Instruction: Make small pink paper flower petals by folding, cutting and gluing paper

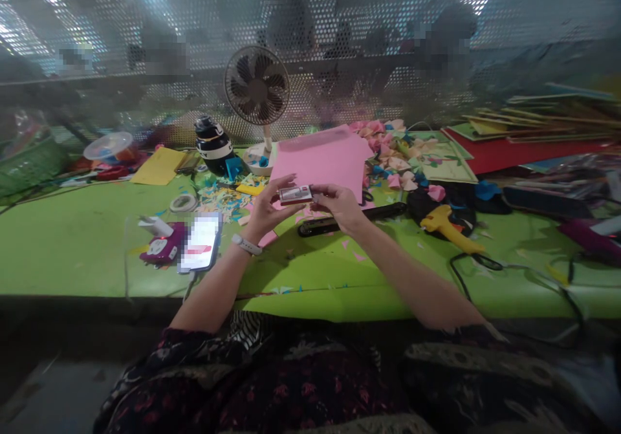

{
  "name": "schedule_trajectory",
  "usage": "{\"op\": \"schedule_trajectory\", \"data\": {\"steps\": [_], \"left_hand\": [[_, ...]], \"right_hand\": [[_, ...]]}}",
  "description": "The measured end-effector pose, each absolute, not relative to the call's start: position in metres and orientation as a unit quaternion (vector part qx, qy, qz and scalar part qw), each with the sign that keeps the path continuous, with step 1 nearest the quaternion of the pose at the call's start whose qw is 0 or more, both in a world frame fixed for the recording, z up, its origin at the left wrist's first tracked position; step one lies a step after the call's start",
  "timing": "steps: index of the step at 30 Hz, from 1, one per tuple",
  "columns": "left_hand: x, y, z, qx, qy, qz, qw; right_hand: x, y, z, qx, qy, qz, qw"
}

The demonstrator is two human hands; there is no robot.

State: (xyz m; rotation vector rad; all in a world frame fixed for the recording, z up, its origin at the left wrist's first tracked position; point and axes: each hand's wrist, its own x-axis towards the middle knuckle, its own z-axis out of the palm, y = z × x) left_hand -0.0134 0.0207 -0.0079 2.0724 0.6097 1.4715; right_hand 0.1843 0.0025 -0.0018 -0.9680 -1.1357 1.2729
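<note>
Small box, white and red, is suspended between both hands above the green work surface, in front of the pink sheet. The left hand grips the box at its left end, thumb below and fingers above, closed to the width of the box. The right hand pinches the right end between thumb and fingertips, with little gap. A white wristband encircles the left wrist. A long black tool lies on the surface, partly hidden by the right hand. A lit phone lies to the left of the left forearm. A yellow glue gun lies to the right of the right hand. A fan stands behind the hands, beside a dark bottle.
</note>
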Motion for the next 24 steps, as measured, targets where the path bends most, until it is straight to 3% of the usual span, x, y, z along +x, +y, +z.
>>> {"op": "schedule_trajectory", "data": {"steps": [10,24], "left_hand": [[-0.011,0.022,-0.004,0.723,0.176,0.607,0.279],[-0.006,-0.013,0.019,0.722,0.249,0.585,0.273]], "right_hand": [[0.172,-0.008,0.001,-0.386,-0.369,0.713,0.454],[0.172,-0.013,0.0,-0.356,-0.384,0.735,0.43]]}}
